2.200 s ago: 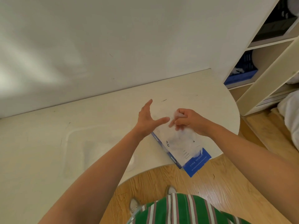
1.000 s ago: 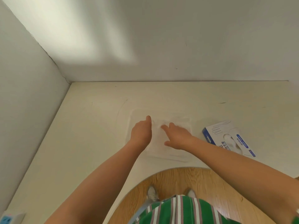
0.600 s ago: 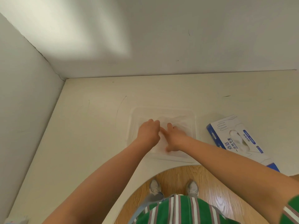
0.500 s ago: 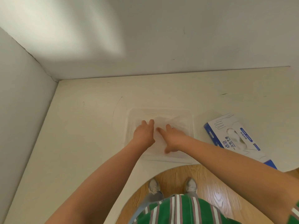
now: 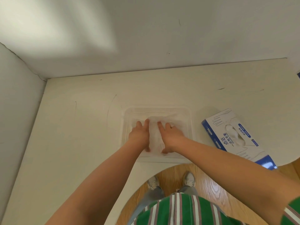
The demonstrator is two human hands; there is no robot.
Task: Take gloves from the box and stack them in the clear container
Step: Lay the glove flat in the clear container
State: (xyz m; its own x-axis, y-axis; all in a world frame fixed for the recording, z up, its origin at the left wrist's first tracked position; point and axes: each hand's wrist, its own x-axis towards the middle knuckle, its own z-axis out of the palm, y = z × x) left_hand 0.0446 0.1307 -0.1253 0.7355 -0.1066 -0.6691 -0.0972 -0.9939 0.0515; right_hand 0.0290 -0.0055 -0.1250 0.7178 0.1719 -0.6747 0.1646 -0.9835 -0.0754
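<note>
Gap between left hand and right hand is widening slightly versus before; both hands, fingers straight, are pressing gloves flat inside clear container on desk, glove box lying beside it.

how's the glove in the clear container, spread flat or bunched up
Spread flat: left hand and right hand press the glove against the container floor.
</note>
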